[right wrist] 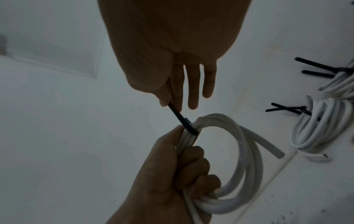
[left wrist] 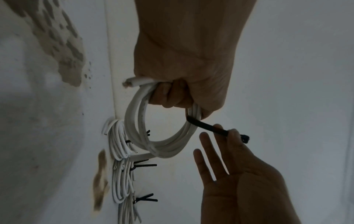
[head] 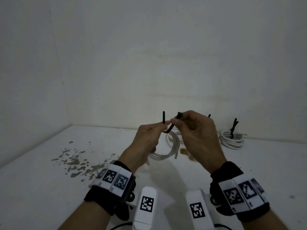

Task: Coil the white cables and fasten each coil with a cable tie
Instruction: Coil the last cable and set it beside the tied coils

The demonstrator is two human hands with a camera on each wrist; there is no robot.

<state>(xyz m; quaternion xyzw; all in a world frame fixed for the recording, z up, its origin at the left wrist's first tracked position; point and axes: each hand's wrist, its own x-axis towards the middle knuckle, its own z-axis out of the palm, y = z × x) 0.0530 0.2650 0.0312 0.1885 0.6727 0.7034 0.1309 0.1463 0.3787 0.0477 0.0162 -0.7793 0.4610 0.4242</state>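
The tabletop [head: 41, 180] is a white surface set in a corner between pale walls; a patch of brownish stains [head: 74, 161] marks its left part, and a smaller brown stain [head: 186, 152] lies near the middle.

At the rear of the tabletop, near the wall, finished coils [head: 231, 140] of white cable lie in a group, each fastened with a black tie whose free ends stick upward. In the left wrist view several of these coils [left wrist: 119, 151] lie one after another along the wall edge.

The left hand [head: 147, 138] is raised above the tabletop. Its fingers are curled round one side of a white cable coil [head: 166, 154], which hangs below the hand as a loop of several turns. One cut cable end [left wrist: 132, 82] projects from the fist.

The right hand [head: 196, 135] is raised beside the left hand, close to it. Thumb and forefinger pinch one end of a black cable tie [left wrist: 208, 128]; the other three fingers [right wrist: 193, 87] are extended and hold nothing.

The cable tie passes round the coil just beside the left thumb. Its second end [head: 163, 118] stands upright above the left hand.
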